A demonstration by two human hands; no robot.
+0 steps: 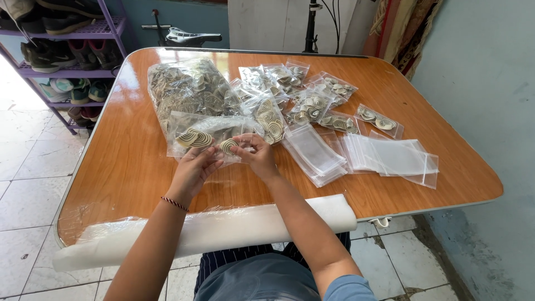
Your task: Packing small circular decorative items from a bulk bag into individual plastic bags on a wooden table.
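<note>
Over the wooden table (134,167), my left hand (195,167) and my right hand (257,154) meet at a small round spiral-patterned piece (228,146), cream with dark lines, pinched between their fingertips. A clear plastic bag (209,131) lies under and behind the hands, with another spiral piece (194,138) inside it. My left wrist wears a thin red bracelet (175,204).
A large clear bag full of spiral pieces (189,89) sits behind. Several small filled bags (312,103) lie at the centre right, and stacks of empty clear bags (315,153) (393,159) to the right. A white roll (212,228) lies on the near edge. A shoe rack (67,50) stands at left.
</note>
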